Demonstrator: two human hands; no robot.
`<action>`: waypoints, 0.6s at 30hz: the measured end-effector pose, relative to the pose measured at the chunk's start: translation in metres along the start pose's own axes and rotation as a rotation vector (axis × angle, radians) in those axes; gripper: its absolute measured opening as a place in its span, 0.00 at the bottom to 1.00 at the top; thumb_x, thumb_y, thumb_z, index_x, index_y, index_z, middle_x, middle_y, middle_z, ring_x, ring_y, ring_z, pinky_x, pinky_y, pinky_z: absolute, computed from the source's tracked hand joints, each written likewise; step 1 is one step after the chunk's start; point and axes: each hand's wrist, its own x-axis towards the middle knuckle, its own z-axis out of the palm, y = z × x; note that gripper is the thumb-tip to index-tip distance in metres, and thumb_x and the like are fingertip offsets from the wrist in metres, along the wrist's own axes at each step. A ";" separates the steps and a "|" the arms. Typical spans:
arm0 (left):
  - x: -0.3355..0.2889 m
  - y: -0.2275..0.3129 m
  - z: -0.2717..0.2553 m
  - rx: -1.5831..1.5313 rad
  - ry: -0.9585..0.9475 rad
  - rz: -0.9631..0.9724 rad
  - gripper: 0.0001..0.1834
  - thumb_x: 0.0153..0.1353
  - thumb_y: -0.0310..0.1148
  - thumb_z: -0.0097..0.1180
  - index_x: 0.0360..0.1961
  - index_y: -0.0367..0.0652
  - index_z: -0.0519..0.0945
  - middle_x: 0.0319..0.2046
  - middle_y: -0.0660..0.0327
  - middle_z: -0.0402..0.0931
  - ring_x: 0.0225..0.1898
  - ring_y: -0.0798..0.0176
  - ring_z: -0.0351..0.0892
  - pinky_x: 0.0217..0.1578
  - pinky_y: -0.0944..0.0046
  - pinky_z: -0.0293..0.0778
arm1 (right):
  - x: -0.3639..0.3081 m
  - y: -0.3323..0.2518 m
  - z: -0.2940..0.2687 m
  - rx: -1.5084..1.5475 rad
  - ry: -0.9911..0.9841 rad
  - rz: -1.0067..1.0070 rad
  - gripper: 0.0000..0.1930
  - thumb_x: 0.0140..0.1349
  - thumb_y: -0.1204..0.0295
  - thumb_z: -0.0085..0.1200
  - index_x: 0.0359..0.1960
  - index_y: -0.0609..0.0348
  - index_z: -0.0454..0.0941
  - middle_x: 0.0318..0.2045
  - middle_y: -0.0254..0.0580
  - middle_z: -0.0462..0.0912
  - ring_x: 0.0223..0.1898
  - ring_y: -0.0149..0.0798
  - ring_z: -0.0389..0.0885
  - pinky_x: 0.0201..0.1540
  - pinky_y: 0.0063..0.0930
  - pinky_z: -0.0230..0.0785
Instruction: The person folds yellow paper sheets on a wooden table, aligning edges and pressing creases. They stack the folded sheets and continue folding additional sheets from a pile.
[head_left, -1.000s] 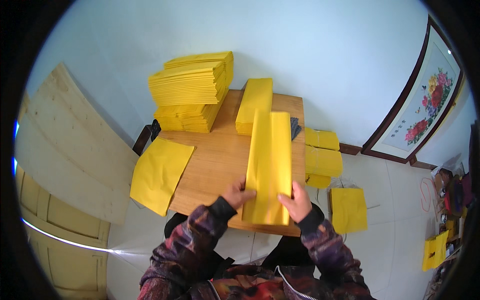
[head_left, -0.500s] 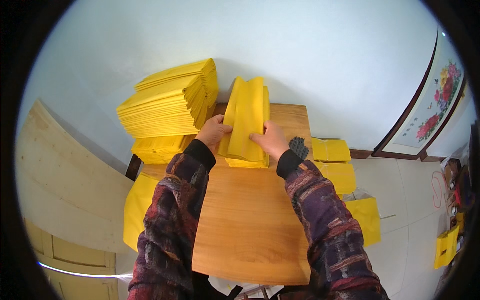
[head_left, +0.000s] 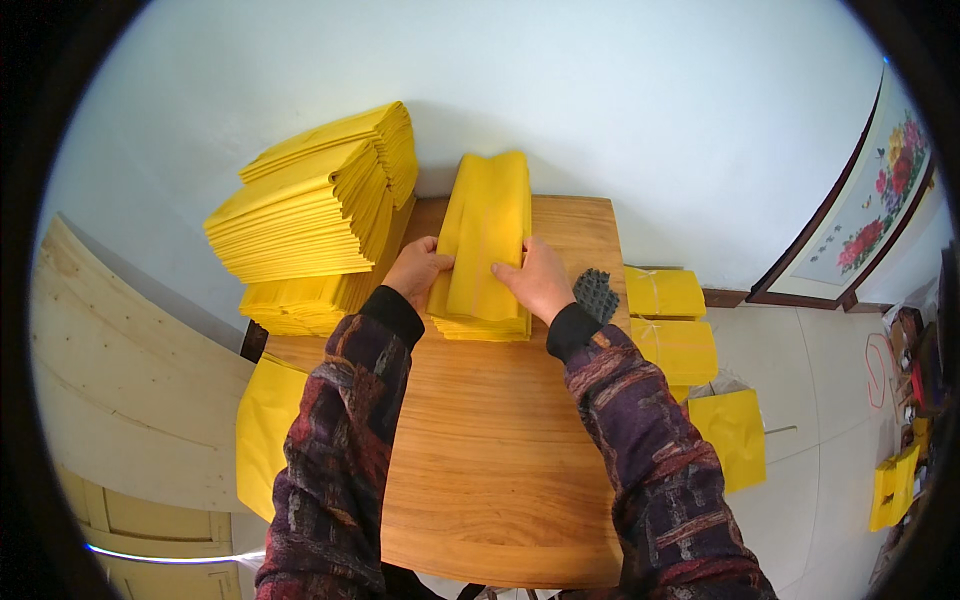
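A folded yellow sheet (head_left: 482, 225), of paper or thin cloth, lies lengthwise on top of a low yellow stack (head_left: 482, 330) near the table's far edge. My left hand (head_left: 418, 270) pinches its left side between thumb and fingers. On the opposite side my right hand (head_left: 538, 282) grips the edge, thumb lying on the upper face and fingers mostly hidden. To the left rises a tall, leaning pile of folded yellow sheets (head_left: 290, 225). A dark grey textured pad (head_left: 596, 296) rests on the wooden table (head_left: 500, 450) just right of my right hand.
Tied yellow bundles (head_left: 668, 293) stand beyond the table's right side, with another yellow piece (head_left: 728, 440) lower down. More yellow material (head_left: 270, 430) hangs by the left edge. A pale wooden board (head_left: 140, 380) leans at left, and a white wall (head_left: 600, 90) backs the table.
Both hands have brought the folded sheet down and slightly left, so it lines up more closely with the stack beneath. The whole view has shifted a little.
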 end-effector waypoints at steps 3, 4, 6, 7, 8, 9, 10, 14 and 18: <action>-0.001 -0.007 -0.001 0.040 0.049 0.010 0.15 0.58 0.21 0.54 0.47 0.32 0.71 0.40 0.55 0.76 0.40 0.60 0.79 0.43 0.61 0.77 | -0.002 0.001 0.001 -0.056 0.027 -0.018 0.23 0.56 0.61 0.60 0.43 0.70 0.71 0.39 0.60 0.80 0.42 0.57 0.79 0.45 0.44 0.71; -0.001 -0.009 0.000 0.055 0.065 0.030 0.15 0.57 0.21 0.55 0.47 0.31 0.72 0.39 0.55 0.76 0.40 0.60 0.78 0.43 0.63 0.76 | -0.003 0.001 0.001 -0.076 0.033 -0.009 0.24 0.56 0.60 0.59 0.44 0.69 0.71 0.39 0.60 0.81 0.42 0.56 0.79 0.45 0.44 0.71; -0.001 -0.013 -0.002 0.088 0.071 0.061 0.15 0.57 0.21 0.54 0.47 0.31 0.72 0.39 0.55 0.76 0.39 0.61 0.78 0.43 0.64 0.75 | -0.005 0.000 -0.001 -0.085 0.026 -0.003 0.25 0.57 0.61 0.59 0.47 0.71 0.70 0.40 0.59 0.80 0.43 0.53 0.80 0.47 0.40 0.71; 0.000 -0.013 -0.003 0.106 0.060 0.071 0.15 0.58 0.22 0.54 0.47 0.31 0.72 0.39 0.56 0.76 0.39 0.61 0.77 0.42 0.64 0.76 | -0.006 0.000 -0.002 -0.086 0.019 0.006 0.25 0.58 0.61 0.59 0.48 0.72 0.70 0.41 0.58 0.80 0.43 0.52 0.80 0.47 0.38 0.71; 0.001 -0.014 -0.004 0.122 0.057 0.066 0.14 0.59 0.22 0.53 0.47 0.32 0.72 0.39 0.56 0.76 0.38 0.61 0.77 0.42 0.63 0.76 | -0.006 -0.001 -0.003 -0.090 0.013 0.002 0.26 0.58 0.61 0.58 0.49 0.72 0.69 0.42 0.58 0.80 0.44 0.52 0.79 0.48 0.38 0.70; 0.002 -0.014 -0.005 0.127 0.072 0.057 0.14 0.59 0.22 0.53 0.47 0.32 0.72 0.39 0.56 0.76 0.38 0.62 0.77 0.41 0.64 0.76 | -0.006 -0.002 -0.005 -0.094 0.008 -0.002 0.26 0.59 0.61 0.58 0.50 0.72 0.69 0.42 0.59 0.80 0.45 0.52 0.79 0.48 0.39 0.70; 0.004 -0.014 -0.006 0.129 0.095 0.033 0.14 0.59 0.22 0.52 0.46 0.32 0.72 0.39 0.57 0.75 0.38 0.63 0.77 0.41 0.65 0.75 | -0.006 -0.003 -0.006 -0.103 0.004 -0.002 0.26 0.59 0.61 0.58 0.50 0.71 0.68 0.43 0.59 0.80 0.45 0.52 0.79 0.49 0.39 0.70; 0.004 -0.015 -0.006 0.104 0.102 0.071 0.13 0.60 0.22 0.51 0.46 0.32 0.71 0.38 0.58 0.75 0.37 0.64 0.76 0.40 0.66 0.74 | -0.007 -0.005 -0.006 -0.143 0.010 0.005 0.27 0.60 0.60 0.57 0.52 0.71 0.68 0.44 0.60 0.79 0.47 0.54 0.78 0.49 0.40 0.69; -0.001 -0.017 -0.003 0.088 0.128 0.104 0.13 0.60 0.22 0.51 0.46 0.32 0.71 0.38 0.58 0.74 0.38 0.64 0.75 0.43 0.67 0.73 | -0.008 -0.006 -0.006 -0.168 0.019 -0.012 0.28 0.60 0.60 0.57 0.53 0.71 0.68 0.45 0.61 0.79 0.47 0.54 0.78 0.49 0.41 0.69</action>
